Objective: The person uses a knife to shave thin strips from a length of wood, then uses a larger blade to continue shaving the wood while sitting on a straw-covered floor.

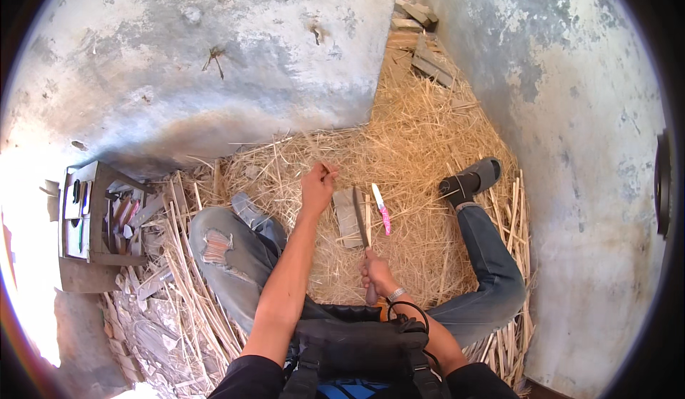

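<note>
A long dark-bladed knife is gripped by its wooden handle in my right hand, the blade pointing away from me. The blade lies over or alongside the right edge of a flat greyish block on the straw. Beyond the block's left side, my left hand is raised with its fingers curled together. A faint pale streak shows just past these fingers; whether they hold it I cannot make out. To the right of the blade lies a smaller knife with a pink patterned handle and a pale blade.
Straw and shavings cover the floor between my bent legs. Long split strips lie beside my left knee, others along the right wall. A small wooden stand holding odds and ends is at the left. Wood pieces lie in the far corner.
</note>
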Tool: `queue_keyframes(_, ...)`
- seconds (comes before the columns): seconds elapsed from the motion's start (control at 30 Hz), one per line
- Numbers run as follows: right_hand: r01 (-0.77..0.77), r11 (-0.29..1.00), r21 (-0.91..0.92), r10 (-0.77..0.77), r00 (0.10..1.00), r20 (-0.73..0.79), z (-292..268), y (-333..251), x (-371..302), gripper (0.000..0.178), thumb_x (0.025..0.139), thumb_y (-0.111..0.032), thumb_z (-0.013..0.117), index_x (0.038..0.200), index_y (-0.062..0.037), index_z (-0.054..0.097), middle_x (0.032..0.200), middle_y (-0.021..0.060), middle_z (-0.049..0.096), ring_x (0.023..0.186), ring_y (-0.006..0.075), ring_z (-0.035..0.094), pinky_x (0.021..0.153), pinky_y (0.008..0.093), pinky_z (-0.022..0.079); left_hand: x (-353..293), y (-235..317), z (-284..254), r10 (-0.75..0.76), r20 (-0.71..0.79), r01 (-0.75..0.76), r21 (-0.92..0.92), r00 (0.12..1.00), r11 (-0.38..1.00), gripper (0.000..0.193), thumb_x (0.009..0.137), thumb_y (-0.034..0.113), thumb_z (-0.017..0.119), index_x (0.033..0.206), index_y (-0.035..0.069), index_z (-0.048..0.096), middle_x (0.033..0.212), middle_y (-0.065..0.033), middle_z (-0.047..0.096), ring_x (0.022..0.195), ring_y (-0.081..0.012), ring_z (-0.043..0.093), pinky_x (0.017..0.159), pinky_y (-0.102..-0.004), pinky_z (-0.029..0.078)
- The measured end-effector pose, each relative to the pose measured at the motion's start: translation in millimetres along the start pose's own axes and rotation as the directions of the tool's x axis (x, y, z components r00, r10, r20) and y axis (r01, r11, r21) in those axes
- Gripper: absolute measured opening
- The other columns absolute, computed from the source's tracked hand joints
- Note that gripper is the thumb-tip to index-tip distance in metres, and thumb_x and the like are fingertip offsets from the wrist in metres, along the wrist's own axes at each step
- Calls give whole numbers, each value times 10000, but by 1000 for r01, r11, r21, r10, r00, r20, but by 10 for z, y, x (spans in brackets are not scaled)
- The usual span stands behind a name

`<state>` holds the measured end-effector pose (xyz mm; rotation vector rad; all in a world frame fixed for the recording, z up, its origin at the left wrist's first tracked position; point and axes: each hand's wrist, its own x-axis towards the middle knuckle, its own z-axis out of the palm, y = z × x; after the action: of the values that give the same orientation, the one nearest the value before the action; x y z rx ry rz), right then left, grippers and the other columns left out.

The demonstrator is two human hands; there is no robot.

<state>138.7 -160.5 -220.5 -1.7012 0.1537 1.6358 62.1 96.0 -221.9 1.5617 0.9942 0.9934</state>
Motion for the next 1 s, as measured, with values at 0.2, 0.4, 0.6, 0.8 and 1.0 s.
queue_keyframes(0.2,720,693,21,-721,693,11,56,-569,-590,476,1071,-472,437,868,-57,549,554,15,456,417,113,463,367,285,365,-75,235,29,-57,97,38,193,994,980,75,944,-15,626,1018,-3,629,1052,-106,760,938,-165,735,734,-302,589)
queue_keyframes(0.4,818,514,-257,-848,530,-11,29,57,-89,467,1068,-475,440,844,-80,550,559,4,455,408,107,432,379,293,367,-163,167,181,-101,24,102,-13,995,995,103,942,-18,619,1041,-5,642,1019,-102,767,930,-164,734,725,-285,579)
queue_keyframes(0.6,334,911,-241,-359,931,-67,-154,9,88,448,1070,-458,445,837,-85,528,558,8,438,397,125,415,376,301,364,-183,235,203,-101,72,90,147,992,985,125,940,2,620,1064,-15,633,996,-128,764,893,-161,733,724,-304,565)
queue_keyframes(0.8,744,664,73,-743,667,-46,159,-443,-559,438,1083,-406,440,837,-59,544,574,13,476,416,103,443,395,305,371,-163,235,108,-70,2,68,202,998,977,120,930,6,609,1049,-7,594,906,-161,740,795,-279,720,713,-356,547)
queue_keyframes(1.0,493,848,-196,-497,867,33,64,216,-55,457,1059,-483,467,868,-73,537,562,4,455,390,115,424,359,289,361,-230,108,183,-150,-91,166,221,985,961,79,924,9,598,995,11,563,806,-198,679,723,-376,684,658,-428,511)
